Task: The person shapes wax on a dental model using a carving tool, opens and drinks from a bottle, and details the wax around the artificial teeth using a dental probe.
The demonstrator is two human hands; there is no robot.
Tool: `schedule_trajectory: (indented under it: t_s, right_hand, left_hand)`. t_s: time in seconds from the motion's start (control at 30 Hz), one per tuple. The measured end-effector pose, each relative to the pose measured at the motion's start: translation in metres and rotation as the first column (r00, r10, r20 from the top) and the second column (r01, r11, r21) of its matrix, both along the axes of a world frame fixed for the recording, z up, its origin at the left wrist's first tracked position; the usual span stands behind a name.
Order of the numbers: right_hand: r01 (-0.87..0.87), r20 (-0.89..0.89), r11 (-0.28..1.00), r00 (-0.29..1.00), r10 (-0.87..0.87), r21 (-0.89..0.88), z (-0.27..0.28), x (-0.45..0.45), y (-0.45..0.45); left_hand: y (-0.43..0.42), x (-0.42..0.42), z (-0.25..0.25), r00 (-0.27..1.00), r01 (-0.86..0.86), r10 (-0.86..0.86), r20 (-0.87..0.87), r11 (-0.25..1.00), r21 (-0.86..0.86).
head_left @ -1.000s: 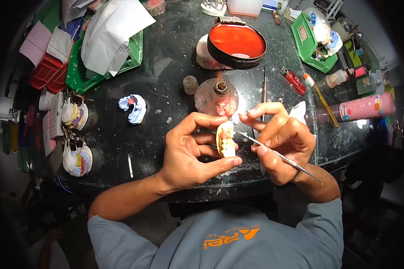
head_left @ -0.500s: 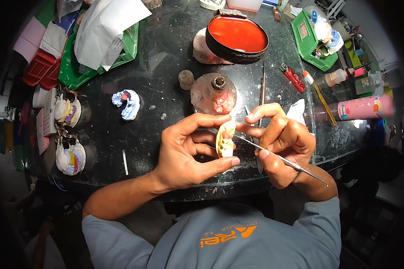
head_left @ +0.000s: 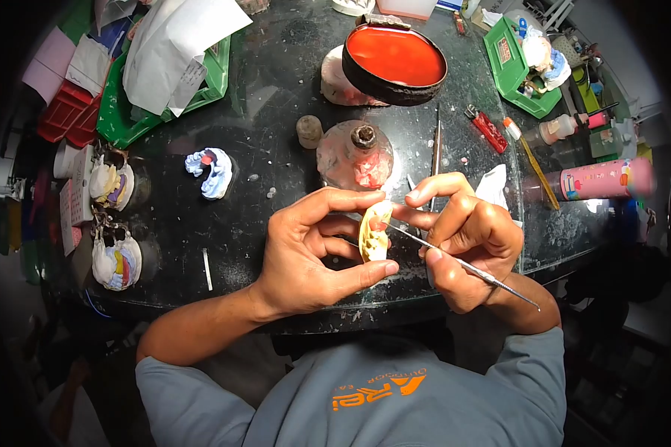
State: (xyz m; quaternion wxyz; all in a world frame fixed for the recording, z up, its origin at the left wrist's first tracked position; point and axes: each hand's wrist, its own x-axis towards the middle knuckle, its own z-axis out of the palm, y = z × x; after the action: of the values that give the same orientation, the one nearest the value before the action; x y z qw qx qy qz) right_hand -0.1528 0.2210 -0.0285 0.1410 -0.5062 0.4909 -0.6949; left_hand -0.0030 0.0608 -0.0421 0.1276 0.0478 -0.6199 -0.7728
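Note:
My left hand (head_left: 306, 249) grips a yellow dental cast (head_left: 375, 240) on edge between thumb and fingers, its toothed side turned to the right. A patch of pinkish wax shows on that side. My right hand (head_left: 466, 242) is closed in a pen grip round a thin metal dental carving tool (head_left: 470, 267). The tool's left tip meets the pinkish patch on the cast; its other, hooked end points down to the right. Just beyond the cast stands a glass spirit lamp (head_left: 350, 160) with a dark wick holder.
A tin of red wax (head_left: 399, 56) leans behind the lamp. A blue-white cast (head_left: 215, 173) lies left, near two mounted casts (head_left: 117, 261). Green trays (head_left: 115, 104) hold papers and casts. At right are a red lighter (head_left: 486, 130), a yellow-handled brush (head_left: 537, 167) and a pink bottle (head_left: 604, 180).
The tool's hooked end has shifted slightly left and its angle has changed a little, with my right thumb moving slightly. My left hand and the cast stay nearly still.

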Motion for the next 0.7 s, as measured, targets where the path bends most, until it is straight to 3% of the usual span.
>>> schedule_trajectory:
  t_s: [0.1, 0.2, 0.43, 0.57, 0.7]
  right_hand:
    - [0.002, 0.039, 1.000, 0.999, -0.001, -0.020, -0.001, 0.001, 0.000]
    - [0.014, 0.098, 0.999, 0.995, -0.011, -0.031, -0.001, 0.002, 0.001]
    - [0.171, -0.075, 0.985, 0.982, -0.173, -0.023, 0.000, -0.004, -0.001]
    - [0.161, -0.283, 0.987, 0.948, -0.147, 0.026, 0.003, -0.017, 0.001]
    - [0.206, -0.176, 0.977, 0.965, -0.193, 0.059, 0.001, -0.009, -0.003]
  left_hand:
    - [-0.001, 0.000, 0.003, 1.000, 0.023, -0.023, 0.015, 0.999, 0.031]
    - [-0.003, -0.001, 0.007, 0.994, 0.060, -0.076, 0.077, 0.979, 0.193]
    - [-0.006, -0.002, 0.011, 0.979, 0.102, -0.171, 0.114, 0.884, 0.456]
    - [-0.011, 0.001, 0.009, 0.967, 0.153, -0.235, 0.093, 0.836, 0.528]
    - [-0.015, 0.002, 0.006, 0.960, 0.161, -0.269, 0.078, 0.759, 0.630]
